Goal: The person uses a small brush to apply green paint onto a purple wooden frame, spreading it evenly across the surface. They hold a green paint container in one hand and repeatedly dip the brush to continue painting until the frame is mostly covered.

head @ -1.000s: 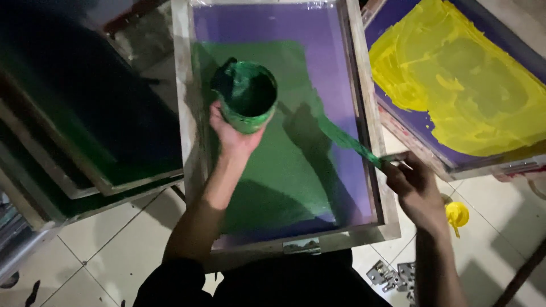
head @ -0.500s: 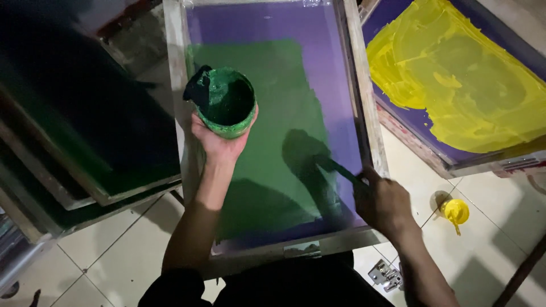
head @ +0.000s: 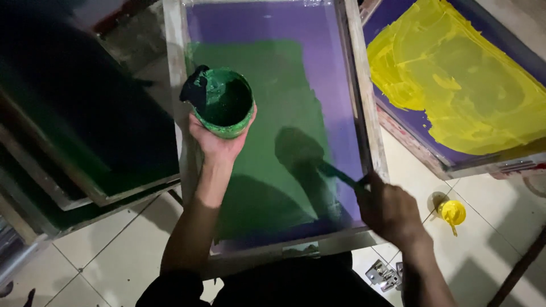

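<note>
Since half a second ago, our right hand (head: 391,209) has drawn back toward the near right corner of the frame, and our left hand (head: 219,139) has carried the cup slightly toward the left rail.

We list, largest first. One wooden-framed printing screen with purple mesh (head: 352,85), lying flat before us; a broad green ink patch (head: 273,142) covers most of its middle and near part. One second purple screen smeared with yellow ink (head: 455,79), to the right, just beside the first. One stack of dark framed screens (head: 74,131), to the left. One pale tiled floor (head: 102,256) beneath. One round green ink-stained plastic cup (head: 223,102), open top up, with our left hand clamped around its base, held over the left part of the green patch. One thin dark-handled tool (head: 341,173), our right hand closed around its near end, the tip lying over the green ink. One small yellow cup (head: 453,212) on the floor, to the right of our right hand.
</note>
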